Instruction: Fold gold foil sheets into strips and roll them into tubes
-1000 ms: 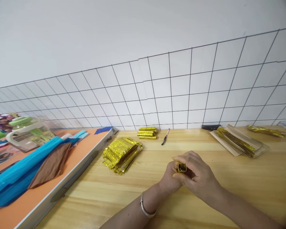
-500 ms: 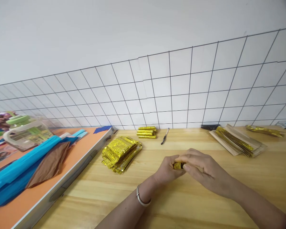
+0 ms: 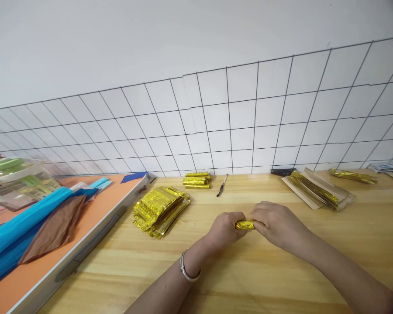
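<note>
My left grip (image 3: 225,229) and right grip (image 3: 272,219) clamp the gold roll (image 3: 245,225): likely light, crushable, best held by its ends.

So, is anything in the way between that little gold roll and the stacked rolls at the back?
Nothing visible lies between the gold roll and the stacked rolls, except the left hand gripping the roll's left end. The pen lies to the right of that path.

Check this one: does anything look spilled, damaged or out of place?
Nothing looks spilled or damaged. Slightly untidy: the gold foil stack left of the left hand has uneven edges, and one gold foil piece lies apart, right of the brown paper.
</note>
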{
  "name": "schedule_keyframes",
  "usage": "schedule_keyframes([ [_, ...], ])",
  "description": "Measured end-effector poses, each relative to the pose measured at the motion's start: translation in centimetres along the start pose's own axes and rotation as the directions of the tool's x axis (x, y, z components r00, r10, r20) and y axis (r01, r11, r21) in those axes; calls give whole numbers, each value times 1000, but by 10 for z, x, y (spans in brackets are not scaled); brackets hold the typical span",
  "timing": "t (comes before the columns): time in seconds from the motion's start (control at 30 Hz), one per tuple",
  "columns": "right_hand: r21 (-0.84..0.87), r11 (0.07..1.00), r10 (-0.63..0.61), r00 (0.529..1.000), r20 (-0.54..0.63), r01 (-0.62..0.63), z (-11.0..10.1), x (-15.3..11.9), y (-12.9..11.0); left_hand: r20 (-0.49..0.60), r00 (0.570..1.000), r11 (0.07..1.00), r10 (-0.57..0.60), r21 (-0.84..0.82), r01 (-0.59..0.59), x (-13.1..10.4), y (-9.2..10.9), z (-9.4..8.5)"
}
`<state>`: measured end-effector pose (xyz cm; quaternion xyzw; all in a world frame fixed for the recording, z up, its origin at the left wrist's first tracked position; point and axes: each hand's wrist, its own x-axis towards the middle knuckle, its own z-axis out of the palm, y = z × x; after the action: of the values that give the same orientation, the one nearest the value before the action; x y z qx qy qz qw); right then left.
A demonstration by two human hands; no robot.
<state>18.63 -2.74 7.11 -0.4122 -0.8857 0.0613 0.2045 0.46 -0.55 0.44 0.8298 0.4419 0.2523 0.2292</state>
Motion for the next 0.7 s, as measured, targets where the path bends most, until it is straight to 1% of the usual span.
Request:
schedule_keyframes([
  [0.07, 26, 999, -44, 999, -26, 45, 2, 2, 6, 3, 1000, 1000, -21, 22, 21, 0, 2, -5],
  [0.1, 67, 996, -58, 998, -37, 61, 4, 3, 11, 8, 1000, 1000, -23, 21, 22, 1, 3, -11],
  [0.17, 216, 975, -45, 997, -63, 58, 6, 4, 23, 22, 1000, 1000, -8, -23, 9, 2, 4, -25],
  [0.2, 319, 947, -13, 997, -73, 36, 8, 5, 30, 37, 999, 997, 8, -80, -5, 2, 4, -34],
  [0.23, 432, 902, 43, 995, -93, 1, 9, 5, 38, 39, 999, 988, 14, -155, -8, 2, 5, -44],
  [0.3, 634, 770, 159, 984, -86, -69, 13, 4, 56, 1, 1000, 947, -1, -321, 2, 1, 6, -63],
  [0.4, 825, 554, 263, 964, -46, -112, 20, 2, 77, -24, 999, 833, -22, -554, 5, -2, 10, -84],
  [0.47, 880, 466, 312, 948, -65, -93, 25, 0, 86, -24, 1000, 746, -10, -666, -8, -4, 15, -90],
  [0.53, 913, 401, 335, 940, -67, -78, 27, -1, 90, -11, 1000, 692, 13, -721, -17, -7, 21, -93],
  [0.6, 935, 351, 336, 939, -74, -52, 29, -1, 91, 10, 999, 676, 37, -736, -18, -10, 30, -96],
  [0.7, 956, 293, 325, 943, -71, -29, 28, -2, 89, 41, 998, 695, 52, -719, -7, -15, 46, -102],
])
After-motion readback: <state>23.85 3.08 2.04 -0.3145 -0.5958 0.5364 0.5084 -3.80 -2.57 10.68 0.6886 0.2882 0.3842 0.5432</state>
